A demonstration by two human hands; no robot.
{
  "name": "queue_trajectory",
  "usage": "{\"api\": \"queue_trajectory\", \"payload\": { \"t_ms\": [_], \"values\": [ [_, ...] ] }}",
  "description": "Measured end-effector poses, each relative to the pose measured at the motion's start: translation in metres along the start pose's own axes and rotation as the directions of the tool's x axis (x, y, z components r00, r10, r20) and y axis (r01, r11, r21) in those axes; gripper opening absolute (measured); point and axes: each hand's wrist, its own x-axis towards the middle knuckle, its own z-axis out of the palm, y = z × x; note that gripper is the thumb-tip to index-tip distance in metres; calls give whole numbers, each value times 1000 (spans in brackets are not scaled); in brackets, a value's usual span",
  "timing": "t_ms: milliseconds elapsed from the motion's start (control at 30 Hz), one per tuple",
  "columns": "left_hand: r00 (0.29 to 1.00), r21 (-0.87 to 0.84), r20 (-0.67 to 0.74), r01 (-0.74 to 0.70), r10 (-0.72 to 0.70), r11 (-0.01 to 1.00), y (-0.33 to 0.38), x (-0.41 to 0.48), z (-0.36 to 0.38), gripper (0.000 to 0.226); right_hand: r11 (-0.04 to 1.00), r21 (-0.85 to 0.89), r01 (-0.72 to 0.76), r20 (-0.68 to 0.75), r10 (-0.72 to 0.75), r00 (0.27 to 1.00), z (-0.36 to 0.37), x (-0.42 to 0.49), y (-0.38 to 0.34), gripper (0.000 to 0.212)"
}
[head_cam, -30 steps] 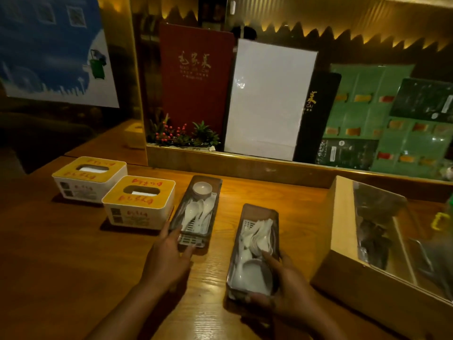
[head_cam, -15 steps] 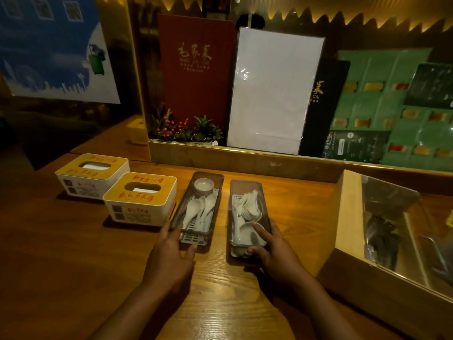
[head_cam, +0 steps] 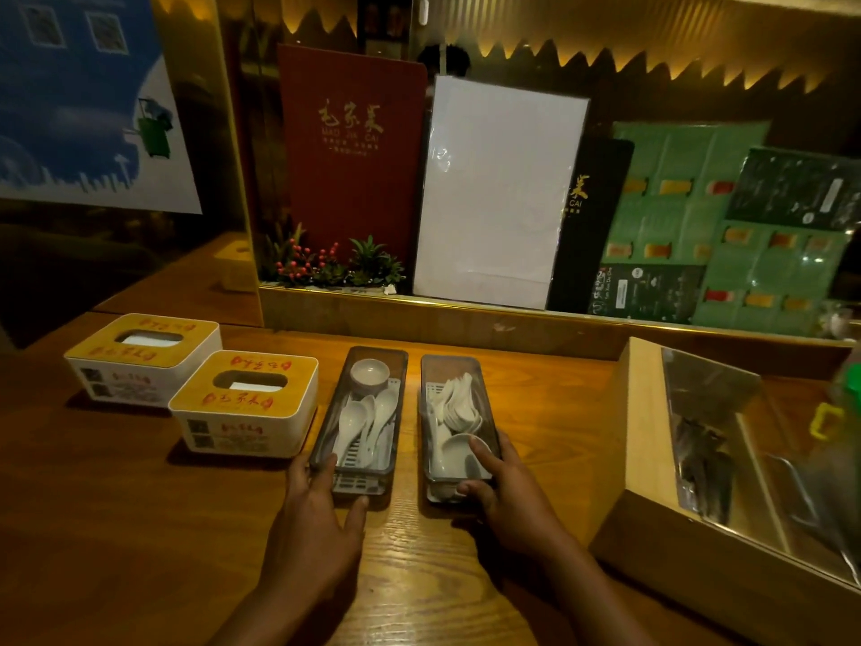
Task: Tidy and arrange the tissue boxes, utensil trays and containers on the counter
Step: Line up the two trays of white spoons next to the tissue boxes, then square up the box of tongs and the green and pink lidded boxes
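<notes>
- Alignment of the two long smoked-plastic utensil trays is the step we judge to be in hand: the left tray [head_cam: 368, 421] and the right tray [head_cam: 459, 424] lie side by side, nearly parallel, just apart, at mid worktop [head_cam: 116, 529].
- Our left hand [head_cam: 317, 519] lies flat, fingers spread, at the left tray's near corner, clasping nothing.
- Our right hand [head_cam: 505, 496] holds the right tray's near end, index finger over the rim, thumb against the end wall.
- Next we would nudge the near ends level, gently: glossy white ceramic spoons [head_cam: 361, 424] lie loose inside and could rattle.
- Two white rectangular tissue boxes with yellow slotted lids, far one [head_cam: 144, 359] and near one [head_cam: 244, 403], stand staggered to the left.
- A pale wooden box with a clear panel [head_cam: 652, 459] sits at the right.
</notes>
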Motion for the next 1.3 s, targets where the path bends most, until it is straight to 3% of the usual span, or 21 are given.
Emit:
{"api": "queue_trajectory", "payload": {
  "t_ms": [400,500,600,733,833,900,967,1067,1133,1200,1233,1300],
  "values": [
    [996,111,19,81,-83,991,2,5,14,85,1000,-24,-7,1,7,1000,-3,-20,-16,67],
    [1000,143,-19,27,-25,989,12,4,20,87,997,-71,-11,40,14,999,-13,-32,-24,73],
    [990,60,-39,-131,133,990,36,-1,29,81,990,-143,7,51,0,999,-42,-52,-27,80],
    [936,-94,-52,-350,347,932,75,-15,42,67,970,-210,120,-205,-164,965,-105,-86,-21,55],
    [896,-221,-19,-436,443,872,117,-39,56,58,967,-243,72,-505,-189,842,-169,-111,9,37],
    [861,-279,6,-488,509,827,150,-62,69,55,968,-249,-38,-657,-140,741,-208,-122,40,30],
    [850,-355,84,-462,519,813,183,-87,89,59,978,-132,-163,-718,20,696,-239,-127,82,29],
    [899,-455,213,-254,382,854,234,-121,119,75,919,203,-339,-550,393,737,-267,-130,132,42],
    [926,-468,277,-105,258,877,264,-140,135,88,841,385,-379,-381,519,765,-275,-133,147,33],
    [942,-480,296,4,158,877,289,-154,149,108,704,622,-341,-216,574,790,-281,-136,153,14],
    [943,-467,315,57,106,882,300,-158,156,117,634,700,-329,-133,567,813,-283,-136,158,13],
    [938,-440,346,151,12,885,318,-162,163,116,597,741,-308,-33,490,871,-288,-135,169,24]
  ]
}}
